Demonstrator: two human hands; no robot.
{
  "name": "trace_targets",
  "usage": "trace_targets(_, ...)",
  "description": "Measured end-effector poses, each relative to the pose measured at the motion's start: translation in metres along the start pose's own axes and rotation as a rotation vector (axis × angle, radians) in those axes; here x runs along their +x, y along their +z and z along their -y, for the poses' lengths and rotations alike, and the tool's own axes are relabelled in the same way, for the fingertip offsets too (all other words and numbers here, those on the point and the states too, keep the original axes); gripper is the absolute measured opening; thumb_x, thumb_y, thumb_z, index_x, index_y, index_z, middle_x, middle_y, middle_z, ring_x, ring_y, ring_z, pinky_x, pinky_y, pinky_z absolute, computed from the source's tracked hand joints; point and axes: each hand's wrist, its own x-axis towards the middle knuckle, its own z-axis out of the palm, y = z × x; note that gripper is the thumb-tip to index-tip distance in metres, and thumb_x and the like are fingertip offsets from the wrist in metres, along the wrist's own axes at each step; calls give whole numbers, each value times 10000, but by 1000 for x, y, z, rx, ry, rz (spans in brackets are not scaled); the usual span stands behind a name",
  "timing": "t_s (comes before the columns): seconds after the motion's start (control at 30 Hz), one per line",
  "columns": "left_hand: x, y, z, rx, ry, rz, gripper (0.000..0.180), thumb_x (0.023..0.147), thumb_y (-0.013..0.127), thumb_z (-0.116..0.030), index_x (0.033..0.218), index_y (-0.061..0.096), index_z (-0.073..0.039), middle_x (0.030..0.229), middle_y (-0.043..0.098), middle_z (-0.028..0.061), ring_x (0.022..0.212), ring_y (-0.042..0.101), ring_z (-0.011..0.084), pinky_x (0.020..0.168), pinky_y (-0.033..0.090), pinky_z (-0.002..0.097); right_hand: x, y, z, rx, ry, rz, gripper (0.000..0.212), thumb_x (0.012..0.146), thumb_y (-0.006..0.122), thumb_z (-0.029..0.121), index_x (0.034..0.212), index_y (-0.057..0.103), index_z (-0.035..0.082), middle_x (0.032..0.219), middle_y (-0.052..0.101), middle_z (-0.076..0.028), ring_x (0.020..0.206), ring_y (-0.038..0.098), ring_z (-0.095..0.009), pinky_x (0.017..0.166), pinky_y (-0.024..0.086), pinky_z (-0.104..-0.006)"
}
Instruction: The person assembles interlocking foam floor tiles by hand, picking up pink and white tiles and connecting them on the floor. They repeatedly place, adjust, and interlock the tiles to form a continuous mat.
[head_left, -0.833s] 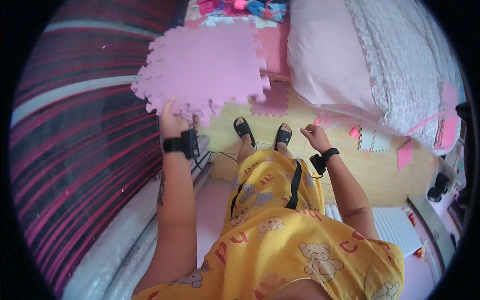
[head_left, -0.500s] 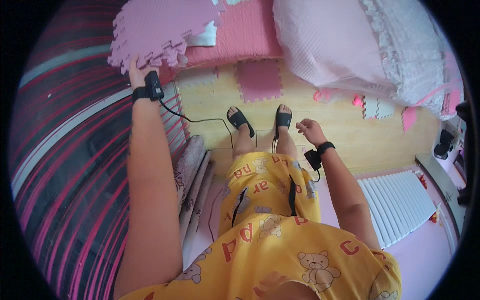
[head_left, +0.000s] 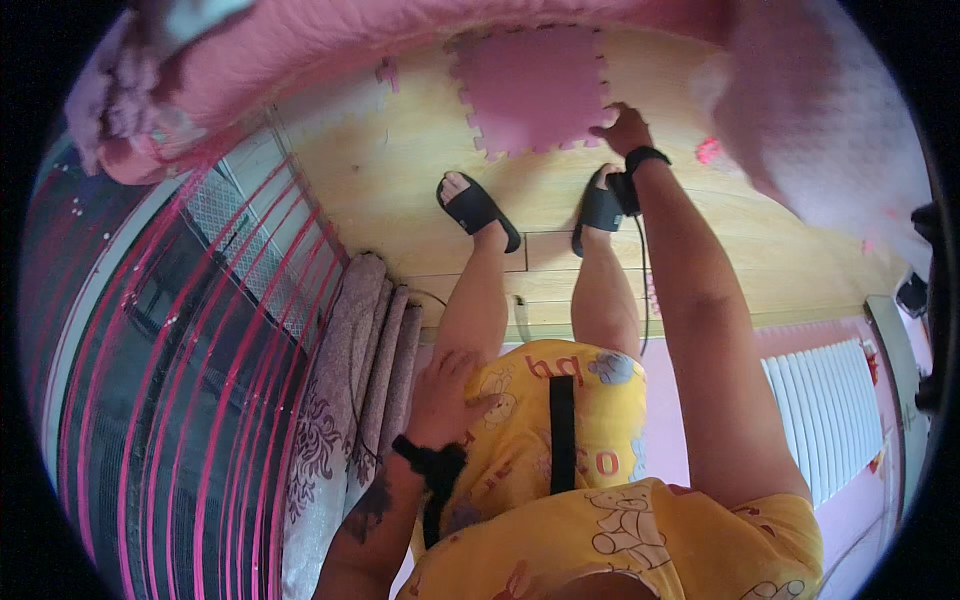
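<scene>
A pink foam mat tile (head_left: pixel 535 90) with toothed edges lies flat on the wooden floor. At its right edge is my right hand (head_left: pixel 628 132), fingers apart, the fingertips at the toothed border; whether they press on it I cannot make out. My left hand (head_left: pixel 445 395), a little blurred, rests open against my thigh and the yellow bear-print clothing (head_left: pixel 510 430), fingers stretched out. It holds nothing that I can see. Black bands circle both wrists, and a small black box with a cable hangs beside the right one.
A pink-covered bed edge (head_left: pixel 400 45) curves across the top. Pale bedding (head_left: pixel 830 140) hangs at the upper right. Rolled patterned curtains (head_left: pixel 345 370) and pink string strands (head_left: pixel 180 400) are on the left. A white radiator (head_left: pixel 825 420) stands at the right. Black slippers (head_left: pixel 480 215) are on my feet.
My left hand has let go of the stacked lilac foam mats on the bed and come down to my thigh. The right hand has reached forward to the pink tile. The view has tilted lower.
</scene>
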Motion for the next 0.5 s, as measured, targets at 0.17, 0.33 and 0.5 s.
trace_targets(0.17,13,-14,6,-115,-119,46,620,753,705,-387,1213,520,-14,1253,518,182,1221,443,344,1020,357,424,33,66,8,112,302,-169,1133,525,828,571,1394,291,83,1290,502,-217,1194,490,-383,987,409,-485)
trace_targets(0.33,17,-18,16,-45,-81,-99,595,746,698,-403,1175,547,-19,1195,550,175,1156,478,353,986,372,438,46,112,-1,80,205,-185,743,694,710,560,1217,514,69,1176,582,-221,1086,567,-380,917,454,-470)
trace_targets(0.5,11,1,7,-38,-87,-86,578,760,686,-410,1164,552,-19,1196,558,159,1144,492,344,971,386,432,46,112,-12,47,28,27,469,760,633,482,847,696,25,926,661,-232,917,631,-387,823,497,-453)
